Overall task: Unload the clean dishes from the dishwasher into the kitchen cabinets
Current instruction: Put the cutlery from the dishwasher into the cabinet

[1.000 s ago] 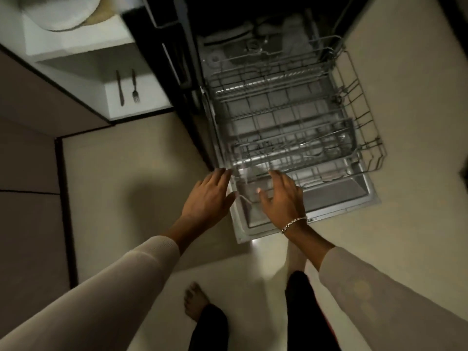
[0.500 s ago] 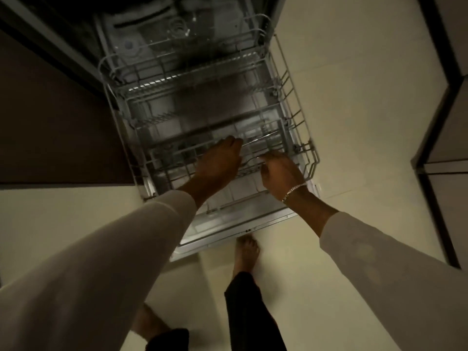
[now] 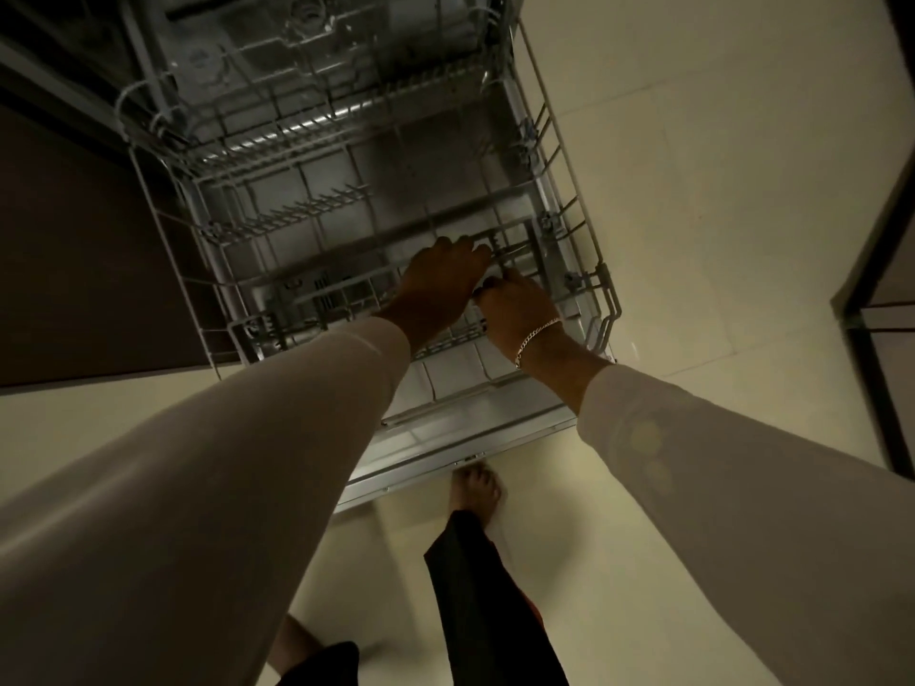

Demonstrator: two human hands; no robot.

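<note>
Both hands are reaching into the rack (image 3: 297,222), which is sitting out over the open door (image 3: 470,428). Left hand (image 3: 440,284) and right hand (image 3: 520,309), side by side and touching, are gripping the basket (image 3: 322,284) at the rack's front. Basket contents: cannot tell.

No lettering, brand, number or sign is legible anywhere, including on the grey wire dishwasher rack (image 3: 297,221).

Cream tiled floor (image 3: 693,141) beside a dark brown panel (image 3: 74,264)
</note>
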